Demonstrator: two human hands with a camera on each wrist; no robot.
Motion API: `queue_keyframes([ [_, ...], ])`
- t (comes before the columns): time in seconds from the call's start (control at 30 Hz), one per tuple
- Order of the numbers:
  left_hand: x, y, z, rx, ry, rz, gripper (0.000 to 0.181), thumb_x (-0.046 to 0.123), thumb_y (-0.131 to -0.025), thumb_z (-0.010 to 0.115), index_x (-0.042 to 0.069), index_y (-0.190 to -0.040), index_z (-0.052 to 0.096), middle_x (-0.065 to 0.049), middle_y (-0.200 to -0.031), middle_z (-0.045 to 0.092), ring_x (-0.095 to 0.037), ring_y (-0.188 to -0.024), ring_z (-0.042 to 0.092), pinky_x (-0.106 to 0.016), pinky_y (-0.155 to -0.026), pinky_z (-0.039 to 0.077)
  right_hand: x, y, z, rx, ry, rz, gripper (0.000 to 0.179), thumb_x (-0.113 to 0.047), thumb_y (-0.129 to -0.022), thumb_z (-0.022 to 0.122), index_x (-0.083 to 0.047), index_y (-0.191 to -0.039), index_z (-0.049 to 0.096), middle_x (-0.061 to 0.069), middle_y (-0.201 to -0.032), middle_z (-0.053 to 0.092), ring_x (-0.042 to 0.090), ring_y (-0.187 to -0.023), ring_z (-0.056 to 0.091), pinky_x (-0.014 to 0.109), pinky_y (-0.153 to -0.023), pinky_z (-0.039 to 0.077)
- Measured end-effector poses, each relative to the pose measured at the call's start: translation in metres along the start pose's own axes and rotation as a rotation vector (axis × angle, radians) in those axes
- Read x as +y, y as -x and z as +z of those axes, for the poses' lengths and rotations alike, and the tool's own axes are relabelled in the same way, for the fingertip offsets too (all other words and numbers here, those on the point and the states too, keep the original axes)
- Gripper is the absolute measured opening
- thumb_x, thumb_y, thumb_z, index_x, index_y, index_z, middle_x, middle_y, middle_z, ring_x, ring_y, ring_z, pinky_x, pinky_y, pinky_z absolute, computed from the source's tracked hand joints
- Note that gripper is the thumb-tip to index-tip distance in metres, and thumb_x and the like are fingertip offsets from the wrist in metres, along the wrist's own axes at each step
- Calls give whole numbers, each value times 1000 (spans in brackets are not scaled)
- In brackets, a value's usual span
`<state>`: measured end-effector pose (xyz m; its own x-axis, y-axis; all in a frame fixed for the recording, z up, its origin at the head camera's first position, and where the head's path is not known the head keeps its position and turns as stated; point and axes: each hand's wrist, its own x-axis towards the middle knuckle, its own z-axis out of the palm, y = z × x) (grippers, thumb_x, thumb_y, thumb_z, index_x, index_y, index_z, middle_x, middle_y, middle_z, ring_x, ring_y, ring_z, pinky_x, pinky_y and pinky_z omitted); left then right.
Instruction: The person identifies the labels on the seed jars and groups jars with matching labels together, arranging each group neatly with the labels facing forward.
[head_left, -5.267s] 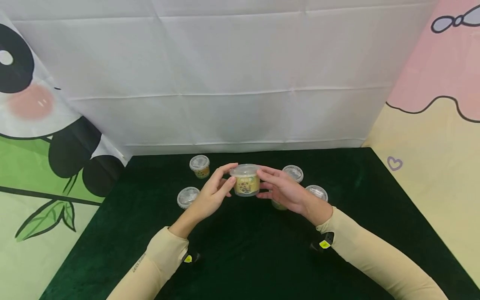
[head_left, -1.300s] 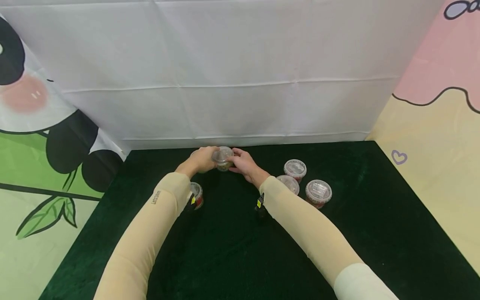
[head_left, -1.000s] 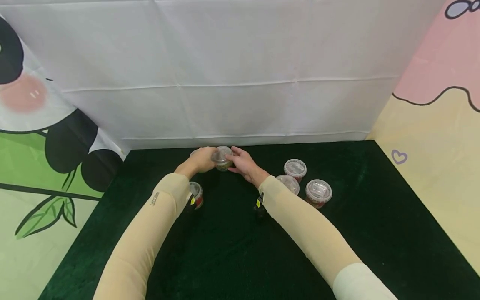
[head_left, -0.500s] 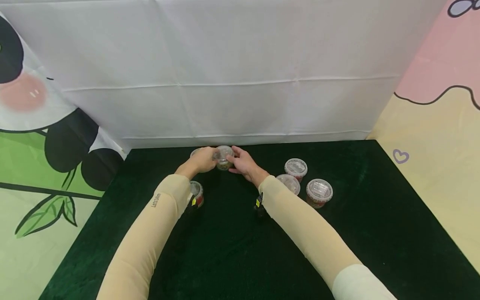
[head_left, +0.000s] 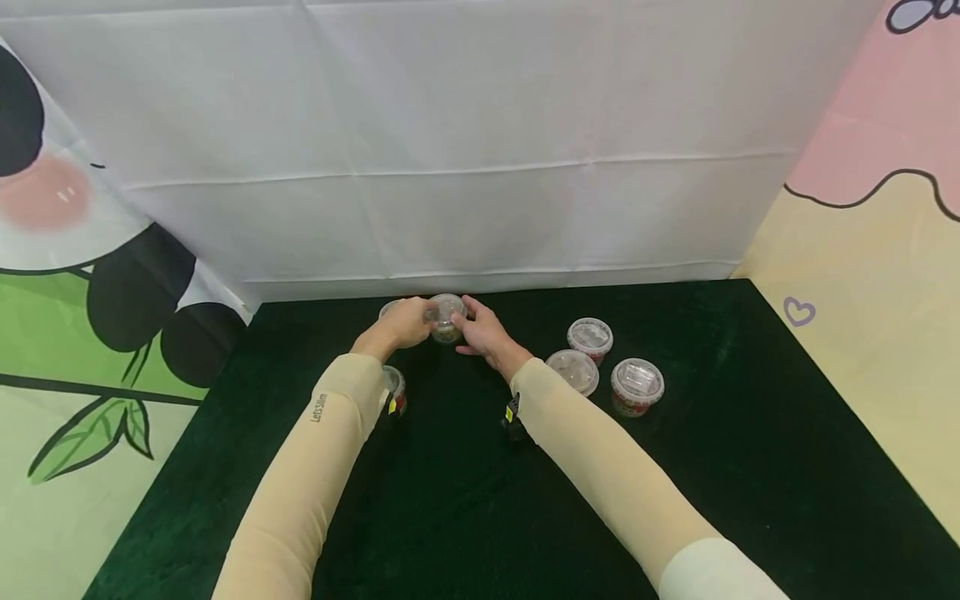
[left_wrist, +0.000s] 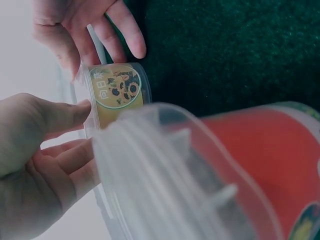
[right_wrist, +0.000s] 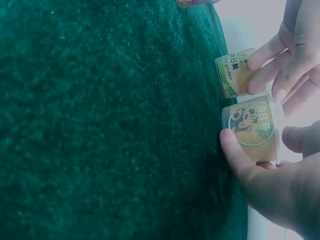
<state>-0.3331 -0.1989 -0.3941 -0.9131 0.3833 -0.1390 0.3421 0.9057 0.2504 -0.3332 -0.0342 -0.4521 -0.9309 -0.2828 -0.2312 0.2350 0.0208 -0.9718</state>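
Near the table's back edge stands a lidded plastic cup [head_left: 447, 310] with a yellow sunflower label, between both hands. My left hand [head_left: 405, 322] holds its left side near the lid, thumb and fingers at the rim in the left wrist view. My right hand [head_left: 486, 335] is on the other side, fingers straight and spread, with fingertips [right_wrist: 227, 137] at the cup's side. Past the left hand stands a similar yellow cup [right_wrist: 227, 72], mostly hidden by that hand in the head view. A red-labelled cup [left_wrist: 250, 160] fills the left wrist view's foreground.
Three more lidded cups stand in a group right of centre: a back one [head_left: 590, 336], a left one [head_left: 573, 371] and a red-labelled one [head_left: 637, 386]. Dark green cloth [head_left: 465, 500] covers the table. A white sheet [head_left: 480, 167] hangs behind it.
Since the oldest frame, the sunflower cup has gone from mid-air at centre to the back left, beside the other yellow cup. Lately it hardly moves, while my right hand's fingers have spread slightly.
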Motion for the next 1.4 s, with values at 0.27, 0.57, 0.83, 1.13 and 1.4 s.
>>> queue_keyframes([
  [0.27, 0, 1, 3, 1, 16, 2, 40, 10, -103, 56, -8, -139, 54, -26, -135, 59, -40, -126, 56, -53, -106, 44, 2, 2, 1, 10, 7, 0, 60, -20, -109, 49, -18, -163, 23, 9, -163, 30, 32, -139, 44, 46, -95, 54],
  [0.57, 3, 1, 1, -8, 25, -11, 42, 10, -103, 56, -8, -141, 53, -26, -137, 58, -40, -127, 55, -52, -106, 43, 3, 1, -1, 8, -10, 3, 60, -21, -109, 49, -19, -163, 23, 9, -163, 30, 32, -139, 43, 46, -94, 55],
  [0.83, 0, 1, 4, 12, 26, 9, 42, 9, -103, 56, -8, -141, 52, -27, -135, 59, -39, -123, 58, -52, -104, 45, 2, 2, 0, 4, -25, 12, 60, -21, -109, 49, -19, -163, 23, 8, -164, 28, 32, -141, 41, 48, -97, 53],
  [1.13, -1, 3, 6, 16, 6, 42, 38, 6, -103, 55, -10, -137, 53, -27, -123, 64, -36, -103, 65, -49, -91, 51, 2, 0, 1, -2, 26, 13, 60, -23, -109, 49, -21, -163, 22, 7, -165, 28, 30, -141, 41, 44, -95, 54],
  [1.4, 1, 3, 7, 37, -22, 62, 38, 5, -102, 55, -11, -136, 53, -30, -125, 61, -43, -120, 58, -55, -101, 46, -5, 6, -1, 31, 100, -3, 60, -22, -108, 52, -14, -162, 26, 8, -162, 35, 26, -133, 51, 36, -88, 58],
])
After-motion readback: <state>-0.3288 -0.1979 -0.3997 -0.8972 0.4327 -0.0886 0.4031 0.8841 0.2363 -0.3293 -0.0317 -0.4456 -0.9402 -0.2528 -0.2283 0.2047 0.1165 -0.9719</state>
